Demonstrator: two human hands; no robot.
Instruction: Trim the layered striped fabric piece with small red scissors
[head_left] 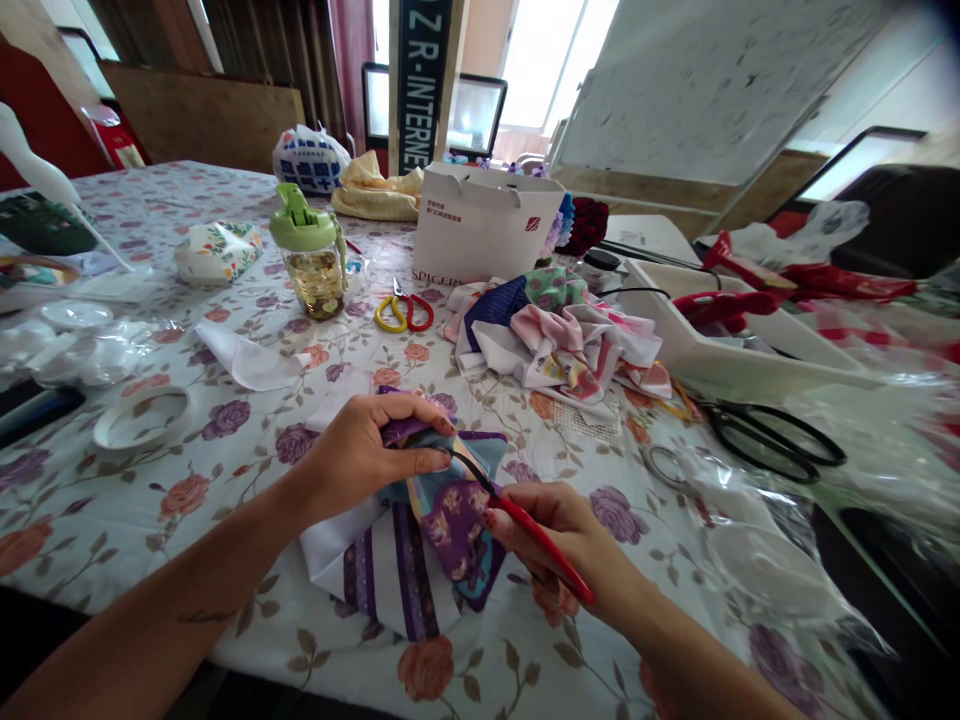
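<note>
My left hand (365, 440) is closed on a purple and blue patterned fabric piece (457, 515), pinching its gathered middle between thumb and fingers. The fabric has a fan or bow-like shape with pointed ends. My right hand (562, 535) grips a red-handled tool (544, 550) with a slim, dark, curved tip; its exact kind is not clear. That tip reaches the fabric's middle, close to my left thumb. Under the fabric lies a white cloth with purple patterned stripes (405, 570), partly covered by my left hand and the purple piece.
Beyond my hands are scissors with yellow and red handles (405, 312), a cup with a green lid (307, 250), a pile of fabric scraps (562, 335) and a white paper bag (480, 225). At right are black-handled scissors (772, 440) and a white bin (750, 355); at left, a tape roll (142, 418).
</note>
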